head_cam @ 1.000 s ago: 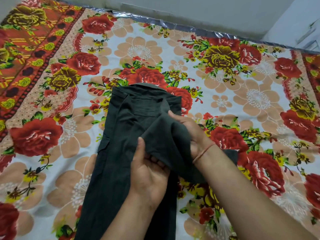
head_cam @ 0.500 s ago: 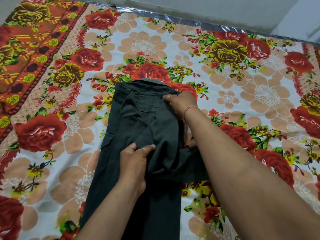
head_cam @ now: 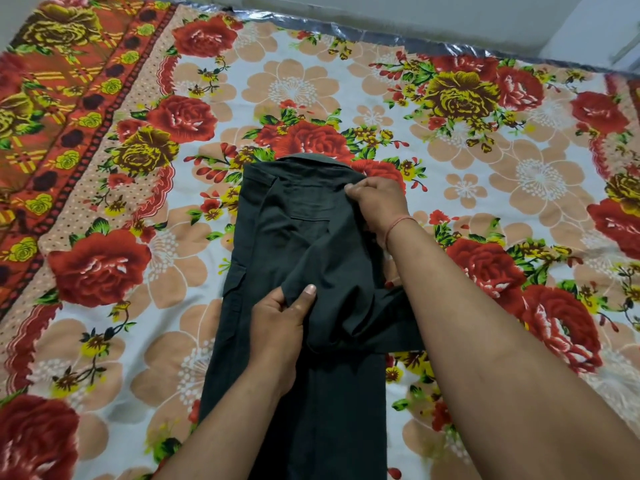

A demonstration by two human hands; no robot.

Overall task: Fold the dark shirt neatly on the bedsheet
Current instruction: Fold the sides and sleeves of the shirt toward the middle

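Note:
The dark shirt (head_cam: 298,237) lies lengthwise on the floral bedsheet (head_cam: 311,84), collar end away from me, its left side folded in. My right hand (head_cam: 379,202) pinches the shirt's right shoulder near the collar. My left hand (head_cam: 280,323) grips the edge of the right sleeve, which is folded over the shirt's middle and bunched. Part of that sleeve sticks out to the right beneath my right forearm.
The bedsheet has red roses, peach flowers and an orange patterned border (head_cam: 52,109) on the left. A shiny mattress edge (head_cam: 398,36) and a grey wall run along the far side.
My right hand moved up the shirt from the middle to the right shoulder. My left hand turned over and now grips the sleeve edge from above. The view shifted closer.

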